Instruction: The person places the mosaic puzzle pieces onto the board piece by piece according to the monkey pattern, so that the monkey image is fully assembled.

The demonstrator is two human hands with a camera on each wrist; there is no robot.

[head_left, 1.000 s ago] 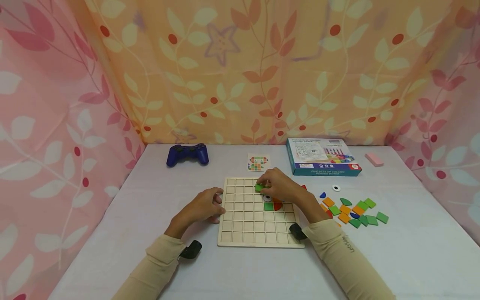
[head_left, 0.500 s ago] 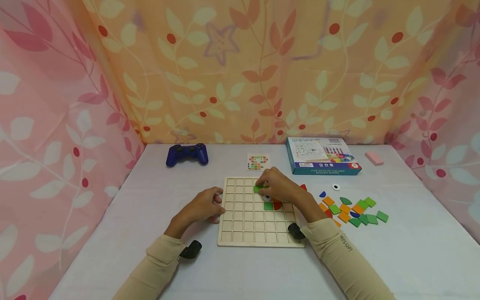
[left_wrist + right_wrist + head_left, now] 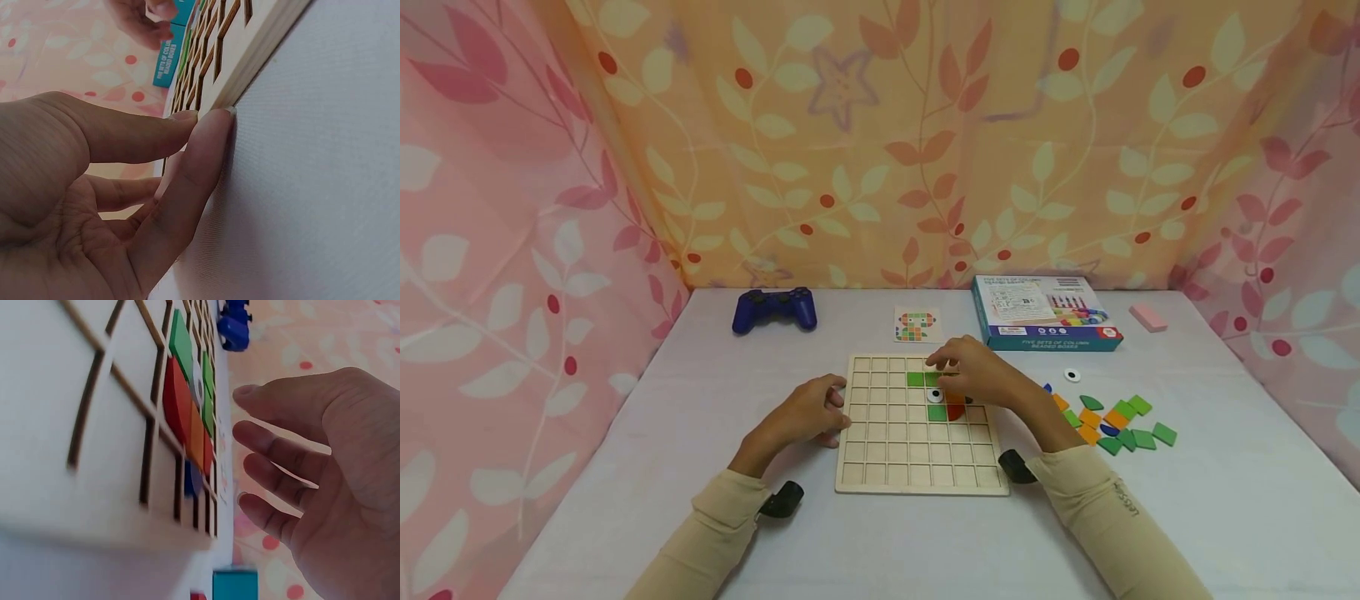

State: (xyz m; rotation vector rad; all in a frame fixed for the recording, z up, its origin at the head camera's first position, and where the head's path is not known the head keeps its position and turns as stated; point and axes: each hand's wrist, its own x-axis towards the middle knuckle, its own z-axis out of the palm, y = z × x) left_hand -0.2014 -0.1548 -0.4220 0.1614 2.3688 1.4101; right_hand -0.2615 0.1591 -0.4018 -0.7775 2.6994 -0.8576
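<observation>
A pale wooden grid board (image 3: 876,454) lies on the table. My left hand (image 3: 801,412) holds its left edge; in the left wrist view the thumb and a finger (image 3: 209,144) meet at that edge. My right hand (image 3: 977,372) is raised over the board's upper right, fingers loosely bent and apart, holding nothing. Two light green square tiles (image 3: 916,379) sit side by side in cells near the top. Below them are a white eye disc (image 3: 935,395), a green tile (image 3: 937,412), a red rounded piece (image 3: 956,412) and an orange tile (image 3: 196,434). A blue piece (image 3: 189,480) shows in the right wrist view.
Right of the board lie several loose coloured pieces (image 3: 1143,440) and another eye disc (image 3: 1072,375). Behind are a pattern card (image 3: 917,325), a blue-white box (image 3: 1047,313), a pink eraser-like block (image 3: 1148,318) and a blue game controller (image 3: 774,309). Patterned cloth surrounds the table.
My right hand has let go of a light green tile, now in its cell, and has moved right and up off it. The left hand stays at the board's edge.
</observation>
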